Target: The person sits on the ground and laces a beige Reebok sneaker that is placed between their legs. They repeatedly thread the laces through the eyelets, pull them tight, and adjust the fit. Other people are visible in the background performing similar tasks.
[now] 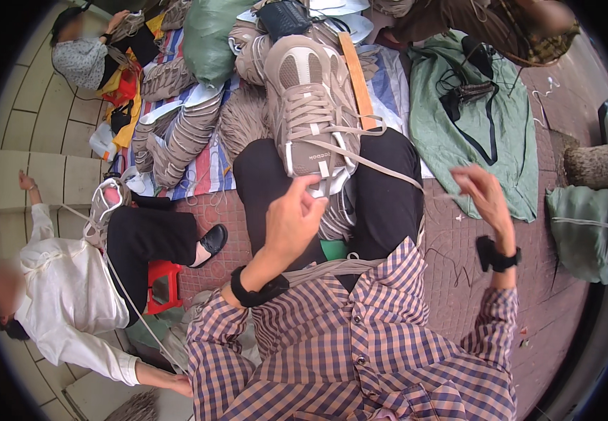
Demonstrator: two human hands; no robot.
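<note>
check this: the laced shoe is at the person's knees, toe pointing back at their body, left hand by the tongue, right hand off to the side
The direction is wrong: in the head view, the laced shoe at the knees has its toe pointing away from the body, left hand by the tongue, right hand off to the side.

navy & peach checked shirt (311, 333), w/ long slvs (495, 316) & dk round btns (361, 360) down the front; chunky blk wristbands (497, 257), l & r; plain blk trousers (391, 161).
</note>
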